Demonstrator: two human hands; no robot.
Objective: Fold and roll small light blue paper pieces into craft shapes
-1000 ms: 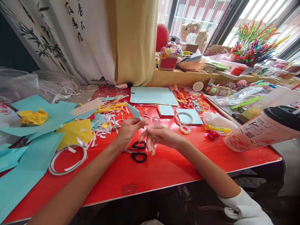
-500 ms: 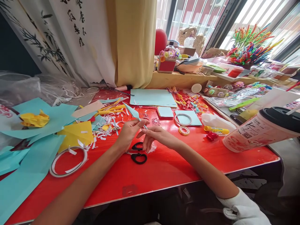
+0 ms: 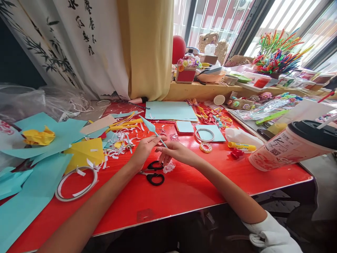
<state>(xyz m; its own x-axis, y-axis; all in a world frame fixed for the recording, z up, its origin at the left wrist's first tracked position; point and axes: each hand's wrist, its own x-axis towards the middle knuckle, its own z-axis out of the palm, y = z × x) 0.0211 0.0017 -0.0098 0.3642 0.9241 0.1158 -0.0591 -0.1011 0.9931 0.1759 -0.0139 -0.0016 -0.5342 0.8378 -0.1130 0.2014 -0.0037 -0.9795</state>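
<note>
Between my hands is a light-blue folded paper piece point(image 3: 150, 125) with a pointed, leaf-like head and a thin rolled stem. My left hand point(image 3: 144, 151) pinches the stem just below the head, which points up and to the left. The stem's lower end is at the fingertips of my right hand point(image 3: 177, 153), thumb and forefinger closed on it and the other fingers curled down. Under the hands, black-handled scissors point(image 3: 156, 179) lie on the red table point(image 3: 195, 196), their blades partly hidden by my left hand. A small whitish heap point(image 3: 169, 167) sits beside them.
Blue paper sheets point(image 3: 171, 111), small blue squares point(image 3: 184, 127) and tape rolls point(image 3: 204, 135) lie farther back. Paper scraps and a large tape ring point(image 3: 76, 199) are at left. A tilted drink cup point(image 3: 279, 146) and a yellow glue stick point(image 3: 241, 146) stand out at right.
The stem shows more between my hands now, and my right fingers have shifted slightly up and left along it. The view has tilted a little; other things stay put.
</note>
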